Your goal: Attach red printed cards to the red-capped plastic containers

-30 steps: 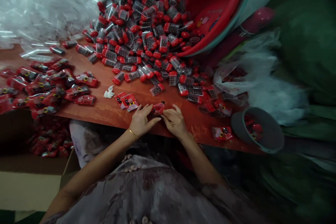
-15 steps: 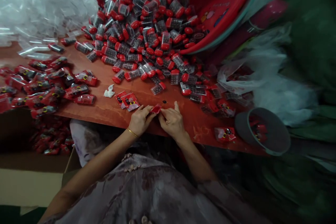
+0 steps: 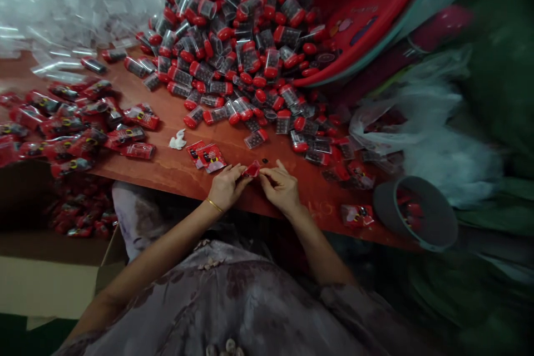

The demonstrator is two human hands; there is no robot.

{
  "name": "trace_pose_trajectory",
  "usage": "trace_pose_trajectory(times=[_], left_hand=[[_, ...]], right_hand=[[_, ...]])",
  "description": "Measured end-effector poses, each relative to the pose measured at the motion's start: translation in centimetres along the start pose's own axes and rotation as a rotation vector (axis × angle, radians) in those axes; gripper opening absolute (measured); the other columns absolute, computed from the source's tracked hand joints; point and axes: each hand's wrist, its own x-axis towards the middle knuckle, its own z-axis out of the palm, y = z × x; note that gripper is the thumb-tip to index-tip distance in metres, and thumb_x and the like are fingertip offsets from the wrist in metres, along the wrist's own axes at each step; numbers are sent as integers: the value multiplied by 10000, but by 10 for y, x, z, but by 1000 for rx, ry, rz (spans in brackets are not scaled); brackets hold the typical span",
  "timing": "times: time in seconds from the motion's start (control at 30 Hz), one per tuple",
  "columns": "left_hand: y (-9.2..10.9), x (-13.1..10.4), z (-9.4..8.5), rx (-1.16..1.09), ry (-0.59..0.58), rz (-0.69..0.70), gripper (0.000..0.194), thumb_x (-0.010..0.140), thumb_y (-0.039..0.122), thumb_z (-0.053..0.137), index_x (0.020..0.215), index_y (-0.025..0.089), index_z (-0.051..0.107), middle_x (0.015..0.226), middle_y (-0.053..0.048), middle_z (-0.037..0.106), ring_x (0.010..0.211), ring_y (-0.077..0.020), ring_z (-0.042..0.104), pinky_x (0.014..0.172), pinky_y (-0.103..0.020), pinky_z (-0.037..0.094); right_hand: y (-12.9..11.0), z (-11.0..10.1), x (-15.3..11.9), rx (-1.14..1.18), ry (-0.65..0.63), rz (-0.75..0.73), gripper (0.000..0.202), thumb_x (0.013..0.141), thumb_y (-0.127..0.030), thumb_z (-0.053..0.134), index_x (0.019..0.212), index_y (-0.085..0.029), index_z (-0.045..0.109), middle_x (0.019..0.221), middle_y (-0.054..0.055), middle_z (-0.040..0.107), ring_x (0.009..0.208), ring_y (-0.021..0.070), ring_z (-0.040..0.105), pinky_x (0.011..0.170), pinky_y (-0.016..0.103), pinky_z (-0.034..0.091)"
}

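Note:
My left hand [image 3: 227,186] and my right hand [image 3: 281,188] meet at the near edge of the red-brown table [image 3: 175,169]. Both pinch one small red packet [image 3: 252,169] between their fingertips. Two flat red printed packets [image 3: 207,156] lie just left of my left hand. A tiny dark bead [image 3: 266,161] sits on the table just beyond the held packet. A single red-capped clear tube [image 3: 256,138] lies a little farther back.
A big heap of red-capped clear tubes [image 3: 233,39] spills from a tipped red basin [image 3: 359,5]. Filled red packets [image 3: 79,128] pile at the left above an open cardboard box [image 3: 50,267]. A grey bowl [image 3: 417,211] sits at the right edge. Clear plastic sleeves [image 3: 62,5] fill the far left.
My left fingers, spread flat on the table a second ago, have curled and closed on the red packet together with my right hand. The view has shifted slightly.

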Motion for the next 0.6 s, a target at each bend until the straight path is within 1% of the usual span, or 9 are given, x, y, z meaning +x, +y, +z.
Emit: trace_pose_trajectory(times=[0.1, 0.13, 0.2, 0.27, 0.3, 0.37, 0.43, 0.53, 0.6], left_hand=[[2, 0, -1, 18, -11, -29, 226, 825, 263, 601, 1031, 182, 644, 1014, -71, 711, 983, -194, 657, 922, -350, 504], [2, 0, -1, 27, -19, -29, 233, 824, 255, 602, 1042, 184, 642, 1027, -70, 710, 1002, -197, 651, 936, -358, 497], [2, 0, 0, 47, -47, -5, 257, 815, 228, 611, 1065, 180, 637, 1061, -73, 705, 1063, -210, 628, 973, -378, 474], [0, 0, 2, 67, -74, 29, 278, 810, 211, 614, 1084, 165, 630, 1097, -84, 694, 1116, -226, 598, 1007, -401, 445], [0, 0, 2, 74, -86, 43, 286, 814, 213, 609, 1094, 158, 625, 1116, -91, 686, 1135, -231, 584, 1019, -413, 432], [-3, 1, 4, 80, -106, 58, 289, 831, 228, 590, 1111, 160, 614, 1155, -94, 667, 1160, -232, 565, 1039, -432, 407], [-6, 1, 5, 78, -119, 66, 277, 840, 232, 579, 1109, 174, 610, 1183, -88, 652, 1180, -228, 549, 1056, -446, 384], [-8, 2, 7, 71, -123, 59, 256, 839, 224, 577, 1090, 185, 613, 1171, -85, 660, 1196, -232, 535, 1065, -460, 367], [-8, 1, 8, 66, -122, 51, 264, 832, 213, 576, 1091, 168, 608, 1158, -97, 666, 1199, -245, 531, 1065, -475, 362]], right_hand=[[-1, 0, 0, 1, -13, -27, 135, 865, -231, 512, 866, -218, 647, 743, 7, 700, 642, 140, 638, 1014, 495, 399], [-1, 0, 0, 4, -29, -32, 136, 860, -238, 522, 914, -219, 646, 783, 19, 706, 688, 152, 649, 1011, 490, 404], [1, -1, 0, 14, -62, -48, 200, 852, -271, 550, 1029, -222, 629, 919, 51, 711, 837, 185, 658, 998, 467, 419], [3, -3, 2, 33, -94, -76, 235, 859, -318, 563, 1067, -229, 625, 1014, 64, 699, 942, 199, 639, 977, 435, 433], [5, -5, 3, 45, -107, -96, 221, 866, -340, 561, 1042, -232, 640, 1010, 61, 701, 942, 197, 635, 964, 420, 438], [8, -8, 8, 67, -136, -138, 205, 876, -376, 550, 952, -231, 673, 921, 43, 714, 868, 184, 634, 944, 404, 436], [12, -9, 12, 73, -154, -171, 237, 872, -412, 547, 890, -222, 687, 837, 32, 713, 807, 177, 617, 940, 407, 420], [17, -9, 14, 63, -167, -175, 296, 883, -444, 511, 860, -213, 694, 783, 29, 704, 800, 177, 596, 964, 420, 387], [20, -6, 11, 45, -183, -165, 312, 891, -454, 492, 843, -223, 696, 767, 19, 702, 810, 175, 592, 982, 425, 368]])
